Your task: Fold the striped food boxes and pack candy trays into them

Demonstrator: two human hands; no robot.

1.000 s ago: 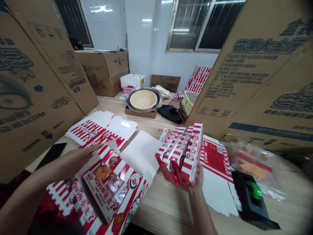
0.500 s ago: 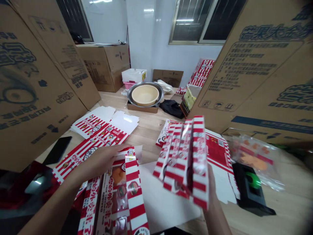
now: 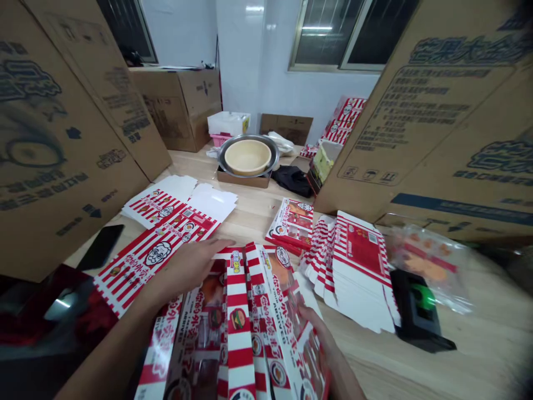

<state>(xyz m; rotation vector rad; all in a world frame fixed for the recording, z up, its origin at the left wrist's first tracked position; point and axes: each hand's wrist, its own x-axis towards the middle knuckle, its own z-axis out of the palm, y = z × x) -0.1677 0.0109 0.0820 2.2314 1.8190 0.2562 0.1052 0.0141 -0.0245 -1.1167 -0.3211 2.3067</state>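
Red-and-white striped window boxes (image 3: 237, 333) stand on edge in a row in front of me, with toy food showing through their clear fronts. My left hand (image 3: 189, 272) reaches over the far end of the left box (image 3: 204, 328), its fingers curled on the top edge; the thumb is hidden. On the right, my right hand (image 3: 318, 336) grips a group of the same boxes (image 3: 277, 328) from their outer side. This group is tilted and rests close against the row. The lower ends of the boxes run out of view.
Flat striped cartons (image 3: 166, 239) lie on the left, near a black phone (image 3: 101, 247). More folded cartons (image 3: 362, 266), window boxes (image 3: 295, 222), a black tape dispenser (image 3: 422, 311) and a clear bag (image 3: 428, 264) lie right. Large cardboard boxes (image 3: 437, 128) flank the table. Basins (image 3: 249, 158) stand behind.
My right hand has brought its group of striped boxes down and left, beside the box under my left hand. The window boxes and cartons behind it now show. My left hand stays at the box's end.
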